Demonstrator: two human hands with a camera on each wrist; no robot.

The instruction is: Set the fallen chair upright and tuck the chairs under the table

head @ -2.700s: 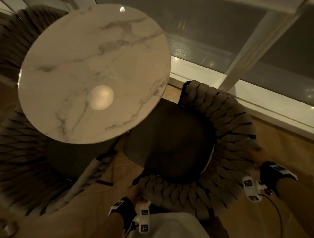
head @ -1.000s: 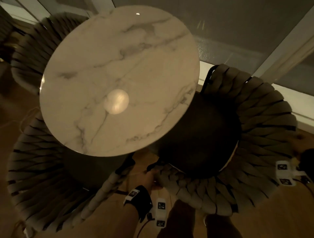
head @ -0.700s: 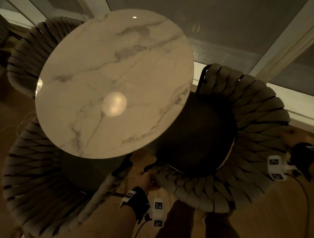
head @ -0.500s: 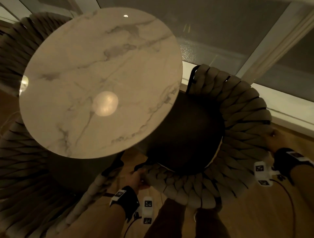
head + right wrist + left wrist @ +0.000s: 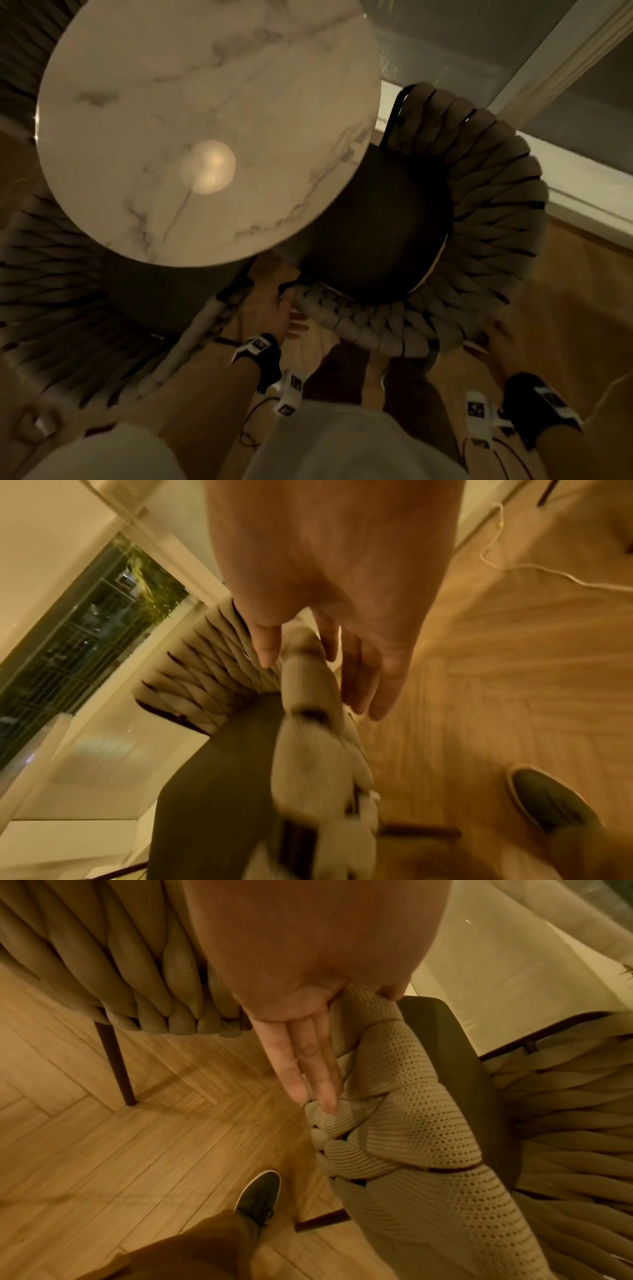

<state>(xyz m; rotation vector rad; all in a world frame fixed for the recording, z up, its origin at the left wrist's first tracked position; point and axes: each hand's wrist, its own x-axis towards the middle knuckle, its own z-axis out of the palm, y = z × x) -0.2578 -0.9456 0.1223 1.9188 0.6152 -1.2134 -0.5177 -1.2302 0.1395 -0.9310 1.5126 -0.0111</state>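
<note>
Herringbone floor (image 5: 137, 1150) underfoot; wrist views alone show both hands' straight fingers (image 5: 301, 1064) (image 5: 373, 674) against the chair (image 5: 479, 212), gripping nothing.

Our right hand (image 5: 329, 610) straddling the chair (image 5: 308, 750) braided rim, thumb inside, fingers straight outside, shoe (image 5: 551, 799) at four o'clock, wood floor (image 5: 496, 669)

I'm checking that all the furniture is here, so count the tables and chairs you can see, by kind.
Table: 1
Chairs: 3, namely the right chair, the left chair and the far chair, which is barely in view at the top left
Total: 4
</note>
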